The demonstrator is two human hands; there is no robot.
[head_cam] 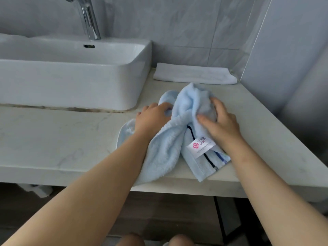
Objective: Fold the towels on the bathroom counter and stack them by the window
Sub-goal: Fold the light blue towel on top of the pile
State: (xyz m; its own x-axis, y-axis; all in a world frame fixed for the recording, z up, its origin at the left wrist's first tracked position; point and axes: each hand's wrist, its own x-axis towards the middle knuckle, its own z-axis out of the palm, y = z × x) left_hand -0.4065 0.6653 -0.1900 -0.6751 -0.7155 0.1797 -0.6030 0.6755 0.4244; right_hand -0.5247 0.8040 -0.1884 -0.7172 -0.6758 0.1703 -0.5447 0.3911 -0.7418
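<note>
You are working the blue towel (166, 150) with both hands on the counter (53, 139). The towel is lying crumpled and twisted rather than flat, a little toward 3 o'clock of the view's middle. Its near corners are reaching the counter's front edge at about 6 o'clock of the heap.

Your left hand (153, 118) is resting on the towel's 10 o'clock side, knuckles up. Its fingers are bending down into a fold and gripping it, with the fingertips hidden in the cloth. Your right hand (221, 123) is sitting on the towel's 2 o'clock side, thumb and fingers curling round a raised bunch of cloth and grasping it. Between your two hands a thick ridge of towel is running from 12 o'clock down toward 6.

A white label (201, 147) with a pink flower mark is showing at 7 o'clock of your right hand, just beside the wrist. It is lying next to a dark stripe and a blue stripe woven across the towel's end.

A white towel (193, 73) is lying folded flat at 12 o'clock of the blue one, near it but apart, at the back of the counter beside the tiled wall (177, 32). The sink (71, 80) is sitting on the counter at 10 o'clock of the blue towel, and the tap (90, 20) is rising behind it at 11 o'clock.
</note>
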